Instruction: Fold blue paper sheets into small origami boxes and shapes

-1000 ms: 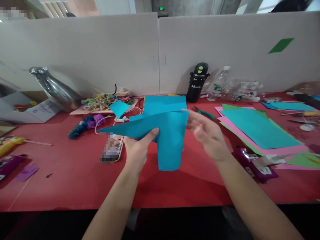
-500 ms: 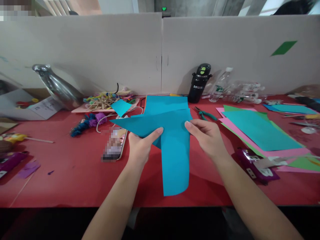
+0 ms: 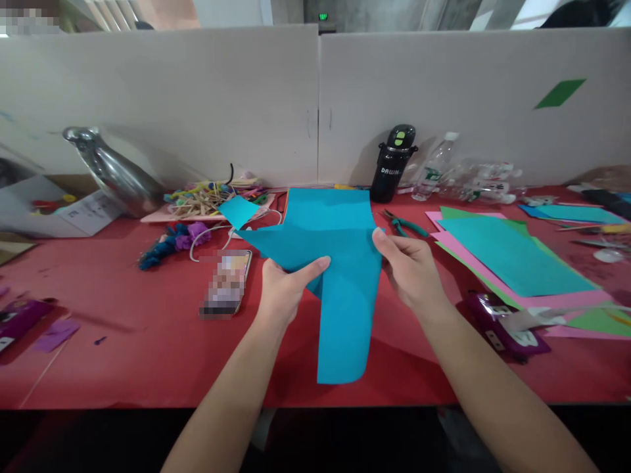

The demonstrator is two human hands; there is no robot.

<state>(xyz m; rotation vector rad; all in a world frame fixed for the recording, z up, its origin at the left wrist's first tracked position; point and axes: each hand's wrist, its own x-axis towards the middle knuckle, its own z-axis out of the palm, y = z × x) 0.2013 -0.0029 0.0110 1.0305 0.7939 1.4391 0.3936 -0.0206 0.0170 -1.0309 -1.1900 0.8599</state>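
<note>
A blue sheet of paper (image 3: 348, 309) is held up over the table between both hands, with one long strip hanging down and a pointed part reaching left. My left hand (image 3: 290, 282) grips it from below, thumb on top and fingers hidden behind the paper. At its upper right edge my right hand (image 3: 407, 263) pinches it between thumb and fingers. Behind it, another blue sheet (image 3: 328, 207) lies flat on the table. A phone (image 3: 227, 282) with a lit screen rests left of my left hand.
Green-handled pliers (image 3: 407, 225), a black bottle (image 3: 393, 164) and clear plastic bottles (image 3: 434, 169) stand or lie behind. Coloured sheets (image 3: 522, 256) and a purple packet (image 3: 505, 328) are on the right. At the left are a metal jug (image 3: 116, 167) and a tray of sticks (image 3: 202, 200).
Both hands have shifted slightly right with the blue paper. Its left point has moved right and the hanging strip's lower end has swung a little left. A yellow item at the far left has gone from view.
</note>
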